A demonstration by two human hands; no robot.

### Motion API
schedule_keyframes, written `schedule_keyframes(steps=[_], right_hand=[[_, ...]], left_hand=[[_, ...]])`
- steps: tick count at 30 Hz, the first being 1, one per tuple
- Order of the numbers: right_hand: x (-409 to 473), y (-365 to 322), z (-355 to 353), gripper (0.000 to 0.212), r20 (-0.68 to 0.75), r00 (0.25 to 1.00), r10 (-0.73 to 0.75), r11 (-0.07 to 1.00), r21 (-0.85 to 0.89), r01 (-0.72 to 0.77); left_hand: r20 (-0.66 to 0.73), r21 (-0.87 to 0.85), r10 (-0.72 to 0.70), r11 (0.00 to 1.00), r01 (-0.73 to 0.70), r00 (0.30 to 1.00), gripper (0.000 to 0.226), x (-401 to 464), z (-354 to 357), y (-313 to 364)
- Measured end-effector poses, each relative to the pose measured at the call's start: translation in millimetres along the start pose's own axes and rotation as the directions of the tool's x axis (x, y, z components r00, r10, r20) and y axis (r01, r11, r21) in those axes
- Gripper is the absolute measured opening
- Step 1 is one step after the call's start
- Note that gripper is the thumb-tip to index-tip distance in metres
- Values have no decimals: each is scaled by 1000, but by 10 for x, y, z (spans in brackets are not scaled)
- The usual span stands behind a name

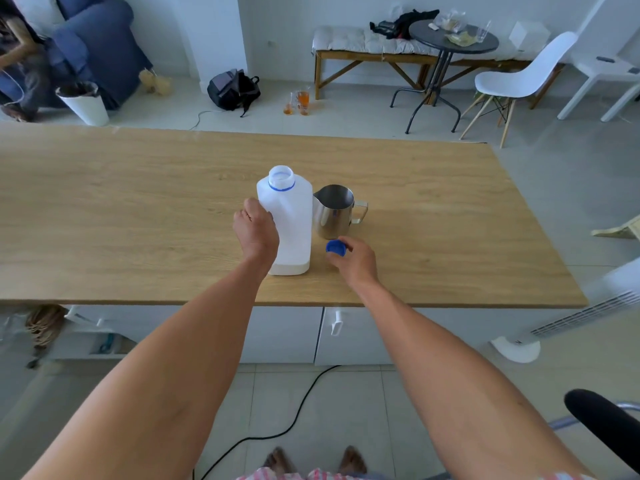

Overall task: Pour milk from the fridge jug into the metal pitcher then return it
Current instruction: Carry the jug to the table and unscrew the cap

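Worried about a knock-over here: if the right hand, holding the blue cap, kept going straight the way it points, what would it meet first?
Probably the metal pitcher. The right hand, holding the blue cap, points away from the person and slightly left, and the pitcher stands just beyond the cap. Depth is hard to judge from this single view.

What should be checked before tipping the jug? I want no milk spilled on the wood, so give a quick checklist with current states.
1. Cap off: ok, the blue cap is in the right hand and the milk jug mouth is open.
2. Grip on jug: ok, the left hand wraps its side.
3. Metal pitcher upright and close: ok, right beside the jug.
4. Pitcher empty: ok, no liquid visible inside.
5. Milk level: low, only a band near the bottom.
6. Wooden table around them free: ok.
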State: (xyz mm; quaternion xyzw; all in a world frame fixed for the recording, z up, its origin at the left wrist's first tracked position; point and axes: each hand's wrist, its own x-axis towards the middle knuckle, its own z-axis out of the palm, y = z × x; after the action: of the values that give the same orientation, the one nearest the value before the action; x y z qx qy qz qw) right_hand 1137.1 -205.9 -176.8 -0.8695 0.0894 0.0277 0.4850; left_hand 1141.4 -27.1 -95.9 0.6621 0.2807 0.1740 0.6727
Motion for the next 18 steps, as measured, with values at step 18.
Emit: schedule_keyframes(steps=[18], right_hand=[[-41,149,115,66,-24,997,76,982,-170,-79]], left_hand=[[-11,-5,24,1000,-24,1000,30,30,12,-23]])
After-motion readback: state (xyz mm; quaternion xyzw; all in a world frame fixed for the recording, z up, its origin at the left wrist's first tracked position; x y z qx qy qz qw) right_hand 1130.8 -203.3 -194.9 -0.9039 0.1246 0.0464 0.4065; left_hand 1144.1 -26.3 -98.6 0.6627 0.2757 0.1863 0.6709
